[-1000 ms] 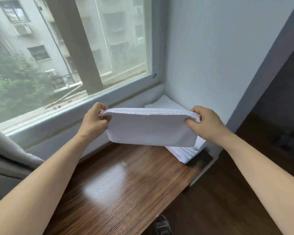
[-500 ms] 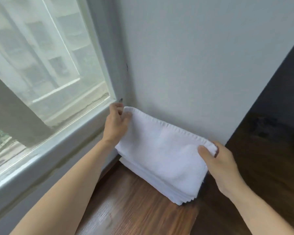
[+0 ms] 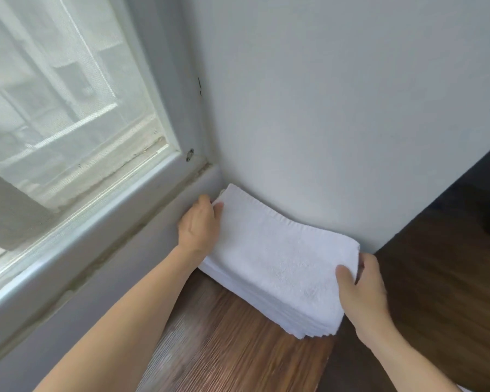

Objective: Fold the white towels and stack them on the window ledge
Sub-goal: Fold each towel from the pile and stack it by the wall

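A folded white towel [image 3: 277, 250] lies flat on top of a stack of folded white towels [image 3: 309, 323] in the corner of the wooden window ledge [image 3: 232, 352], against the wall. My left hand [image 3: 200, 227] grips the towel's far left corner, thumb on top. At the near right corner, my right hand [image 3: 362, 290] pinches the towel with its thumb on the top face and fingers at the edge. The lower towels show only as layered edges.
A window [image 3: 63, 114] with a pale frame [image 3: 102, 210] runs along the left of the ledge. A white wall [image 3: 337, 108] stands right behind the stack. To the right, the ledge ends and a dark wooden floor [image 3: 441, 278] lies lower down.
The towel went from held up in the air to lying flat on the stack in the corner. Both hands followed it down and still hold its ends; the view has moved closer.
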The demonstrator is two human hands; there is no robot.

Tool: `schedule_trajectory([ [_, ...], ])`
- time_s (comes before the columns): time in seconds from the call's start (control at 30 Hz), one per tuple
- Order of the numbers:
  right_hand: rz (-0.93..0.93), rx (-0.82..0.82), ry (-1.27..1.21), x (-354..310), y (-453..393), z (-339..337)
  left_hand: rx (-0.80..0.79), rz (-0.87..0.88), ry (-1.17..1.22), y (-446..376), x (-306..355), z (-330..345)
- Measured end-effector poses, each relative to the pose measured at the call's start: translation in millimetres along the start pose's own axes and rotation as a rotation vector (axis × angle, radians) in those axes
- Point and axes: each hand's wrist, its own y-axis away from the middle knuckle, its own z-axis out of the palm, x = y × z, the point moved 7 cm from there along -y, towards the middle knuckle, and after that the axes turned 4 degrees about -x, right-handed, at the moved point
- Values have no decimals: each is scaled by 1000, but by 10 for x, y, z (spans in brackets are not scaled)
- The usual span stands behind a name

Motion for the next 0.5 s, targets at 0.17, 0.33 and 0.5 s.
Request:
schedule_trajectory([
  [0.17, -7, 29, 27, -31, -74, 11, -34, -60, -1, 24, -45, 53],
  [0.33, -468, 198, 543, -484, 262, -35, 136, 163, -289, 186, 274, -108],
  [0.5, -843, -272, 860, -819, 208, 819, 8, 456, -122, 447, 788, 169],
])
